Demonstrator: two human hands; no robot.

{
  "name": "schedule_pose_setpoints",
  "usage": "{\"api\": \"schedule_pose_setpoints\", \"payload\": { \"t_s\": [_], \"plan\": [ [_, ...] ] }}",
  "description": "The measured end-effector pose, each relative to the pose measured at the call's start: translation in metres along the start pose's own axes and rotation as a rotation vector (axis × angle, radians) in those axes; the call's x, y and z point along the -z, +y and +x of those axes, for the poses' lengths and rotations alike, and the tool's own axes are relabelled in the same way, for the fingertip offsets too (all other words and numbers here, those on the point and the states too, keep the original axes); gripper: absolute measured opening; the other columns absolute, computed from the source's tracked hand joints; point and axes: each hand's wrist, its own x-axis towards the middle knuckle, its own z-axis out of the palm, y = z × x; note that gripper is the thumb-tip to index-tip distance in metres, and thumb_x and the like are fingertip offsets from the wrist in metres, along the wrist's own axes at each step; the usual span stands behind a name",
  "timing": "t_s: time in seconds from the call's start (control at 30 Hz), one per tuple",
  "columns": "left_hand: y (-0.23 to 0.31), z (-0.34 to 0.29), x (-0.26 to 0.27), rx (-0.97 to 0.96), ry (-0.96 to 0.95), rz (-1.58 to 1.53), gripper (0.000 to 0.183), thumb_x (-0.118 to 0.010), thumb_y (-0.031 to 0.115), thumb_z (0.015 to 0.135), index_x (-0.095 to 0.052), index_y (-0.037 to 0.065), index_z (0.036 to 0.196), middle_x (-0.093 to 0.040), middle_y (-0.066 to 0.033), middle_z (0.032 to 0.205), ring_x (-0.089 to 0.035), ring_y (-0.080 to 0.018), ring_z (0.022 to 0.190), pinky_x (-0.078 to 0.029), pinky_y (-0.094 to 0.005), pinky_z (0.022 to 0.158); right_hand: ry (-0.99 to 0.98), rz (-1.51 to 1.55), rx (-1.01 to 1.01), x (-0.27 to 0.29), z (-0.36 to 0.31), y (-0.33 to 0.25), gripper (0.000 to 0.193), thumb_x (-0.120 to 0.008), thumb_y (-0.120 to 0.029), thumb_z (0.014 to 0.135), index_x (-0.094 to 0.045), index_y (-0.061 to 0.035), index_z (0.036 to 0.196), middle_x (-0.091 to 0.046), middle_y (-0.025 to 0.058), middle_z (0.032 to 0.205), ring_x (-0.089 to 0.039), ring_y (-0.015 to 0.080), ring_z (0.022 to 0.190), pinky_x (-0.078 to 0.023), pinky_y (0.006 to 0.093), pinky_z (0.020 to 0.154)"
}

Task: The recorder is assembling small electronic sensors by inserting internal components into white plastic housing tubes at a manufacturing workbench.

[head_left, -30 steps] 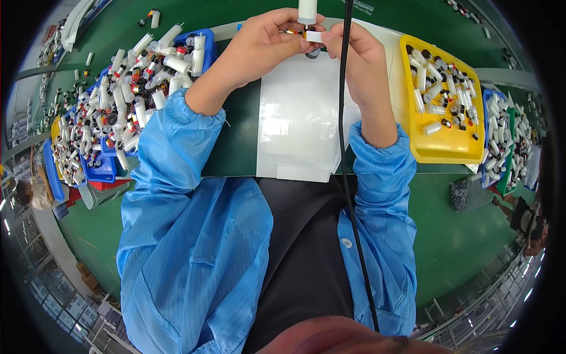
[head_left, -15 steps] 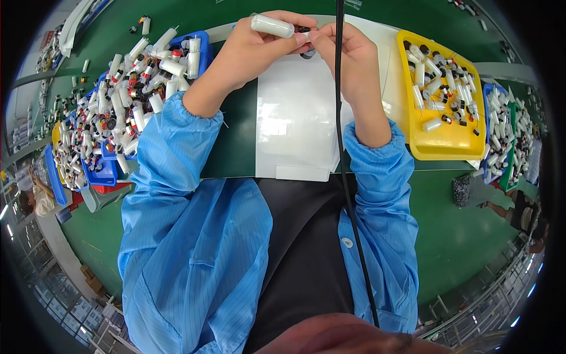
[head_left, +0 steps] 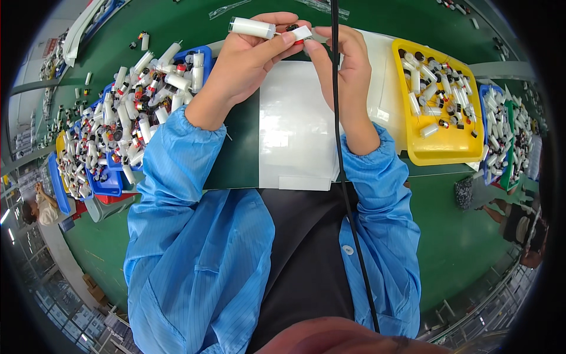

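Observation:
My left hand (head_left: pixel 244 68) is closed round a white cylinder (head_left: pixel 252 28) with a clear end, which lies across the fingers and points left. Between its thumb and fingers is a small white flat piece (head_left: pixel 302 33), beside a small black and red part (head_left: pixel 292 28) partly hidden by the fingers. Just right of these, my right hand (head_left: pixel 348 65) has its thumb and forefinger apart. Its thumb tip is close to the red part; whether it touches cannot be made out. Below both hands lies a white sheet under a glossy clear cover (head_left: pixel 295 130).
To the left, blue trays (head_left: pixel 203 56) are heaped with white cylinders and black and red parts. A yellow tray (head_left: pixel 436 150) at right holds more. A black cable (head_left: pixel 337 118) hangs across the view in front of my right hand. Other people are at both sides.
My right thumb and forefinger have parted from their pinch at the white piece. My left hand has shifted slightly left with the cylinder, and the white piece now shows more.

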Motion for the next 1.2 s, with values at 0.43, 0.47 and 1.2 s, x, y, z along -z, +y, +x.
{"api": "schedule_pose_setpoints", "payload": {
  "t_s": [0.43, 0.47, 1.2],
  "plan": [
    [-0.005, -0.001, -0.007, -0.019, 0.023, 0.076, 0.036, -0.06, 0.005, 0.097, -0.053, -0.002, 0.132, -0.065, -0.0119, 0.117, -0.065, -0.0181, 0.105, -0.055, -0.0297, 0.093, 0.039, -0.313, 0.325, -0.008, -0.001, -0.003, 0.015, -0.076, -0.005, 0.075, -0.068, -0.0057, 0.088, -0.066, 0.0073, 0.089, -0.063, 0.0264, 0.083, -0.044, 0.0342, 0.077],
    [-0.006, 0.0, -0.006, -0.033, 0.015, 0.104, 0.036, -0.06, 0.005, 0.097, -0.053, -0.002, 0.132, -0.065, -0.012, 0.117, -0.065, -0.0182, 0.106, -0.055, -0.03, 0.094, 0.038, -0.305, 0.333, -0.007, -0.002, -0.002, 0.015, -0.076, -0.006, 0.075, -0.068, -0.0055, 0.088, -0.066, 0.0076, 0.088, -0.062, 0.0263, 0.083, -0.044, 0.034, 0.076],
    [-0.014, -0.004, 0.008, -0.103, -0.208, 0.693, 0.038, -0.077, 0.011, 0.083, -0.067, 0.004, 0.119, -0.072, -0.0094, 0.106, -0.066, -0.0123, 0.088, -0.054, -0.0267, 0.078, -0.307, -0.159, 0.373, 0.015, 0.017, -0.024, 0.036, -0.08, -0.016, 0.077, -0.066, -0.0073, 0.108, -0.064, 0.0065, 0.11, -0.055, 0.0168, 0.11, -0.043, 0.0306, 0.092]
  ]
}}
